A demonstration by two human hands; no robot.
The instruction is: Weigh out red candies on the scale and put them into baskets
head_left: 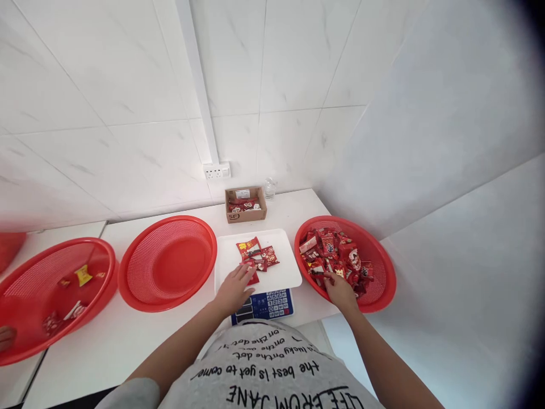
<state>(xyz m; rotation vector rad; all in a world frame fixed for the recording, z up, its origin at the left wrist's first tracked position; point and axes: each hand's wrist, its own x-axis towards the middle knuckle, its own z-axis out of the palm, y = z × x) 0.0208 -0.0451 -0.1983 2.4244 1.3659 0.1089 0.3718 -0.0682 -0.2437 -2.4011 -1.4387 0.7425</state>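
My left hand [234, 288] reaches over the white tray [279, 278] of a weighing scale, its fingers stretched out and touching the lower edge of several small red snack packets [269, 255] lying in a loose pile. A blue keypad panel [272, 305] shows below the tray. At the near side of the right red basket [385, 281], my right hand [340, 291] has thumb and fingers closed on a red snack packet [317, 268] with a dark strip. Many similar packets [349, 255] heap up around it. The fingertips are partly hidden by the hand.
A second red basket [170, 298] stands left of the scale. Farther left, another red basket [96, 250] holds a few packets, and another person's hand [6, 337] shows at its edge. Behind the tray are a cardboard box [247, 216] of packets and a clear cup [269, 187].
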